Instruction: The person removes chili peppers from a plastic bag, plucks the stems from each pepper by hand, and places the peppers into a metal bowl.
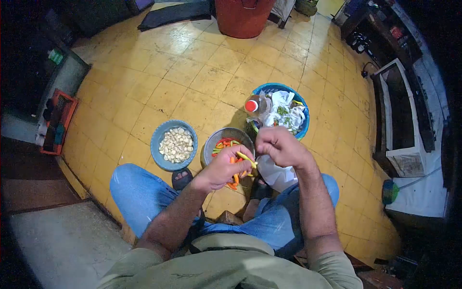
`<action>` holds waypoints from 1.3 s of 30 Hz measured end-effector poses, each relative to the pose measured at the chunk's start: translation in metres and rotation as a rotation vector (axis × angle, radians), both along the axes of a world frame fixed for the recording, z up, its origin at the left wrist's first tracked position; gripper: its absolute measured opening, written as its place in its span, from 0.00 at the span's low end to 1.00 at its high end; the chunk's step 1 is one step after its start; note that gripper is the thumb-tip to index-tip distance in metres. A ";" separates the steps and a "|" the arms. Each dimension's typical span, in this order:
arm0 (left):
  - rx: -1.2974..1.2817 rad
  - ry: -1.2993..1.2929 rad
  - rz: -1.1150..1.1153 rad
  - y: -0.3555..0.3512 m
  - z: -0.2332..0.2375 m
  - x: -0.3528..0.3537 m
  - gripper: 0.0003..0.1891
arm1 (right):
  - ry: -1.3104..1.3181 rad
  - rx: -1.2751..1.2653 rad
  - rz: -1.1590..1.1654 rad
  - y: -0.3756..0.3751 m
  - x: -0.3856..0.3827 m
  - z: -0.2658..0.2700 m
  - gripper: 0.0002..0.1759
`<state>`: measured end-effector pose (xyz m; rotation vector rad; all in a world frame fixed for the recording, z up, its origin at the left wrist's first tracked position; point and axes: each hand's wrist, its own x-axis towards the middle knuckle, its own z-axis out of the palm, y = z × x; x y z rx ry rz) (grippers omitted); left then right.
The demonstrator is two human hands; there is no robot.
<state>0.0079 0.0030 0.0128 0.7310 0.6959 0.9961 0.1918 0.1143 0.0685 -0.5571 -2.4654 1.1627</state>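
My left hand (224, 169) is closed around several chili peppers; a yellow chili pepper (245, 158) sticks out past its fingers, with orange ones below. Beside it, my right hand (281, 147) is curled with thumb and fingers pressed together; whatever is in them, if anything, is too small to make out. Under my left hand stands a grey colander (208, 150) holding red, orange and green chili peppers (225, 143), partly hidden by the hand. To its left sits a blue bowl (154, 153) of what look like peeled garlic cloves (176, 145).
Beyond my right hand is a blue basket (307, 120) with white plastic bags, green scraps and a red-capped bottle (251, 106). A white bag (276, 174) lies between my legs. A large red bucket (244, 19) stands farther off, an orange crate (69, 123) at left.
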 end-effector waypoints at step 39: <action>-0.232 -0.407 0.334 0.006 0.005 -0.012 0.26 | -0.119 -0.210 -0.373 -0.017 -0.032 -0.022 0.05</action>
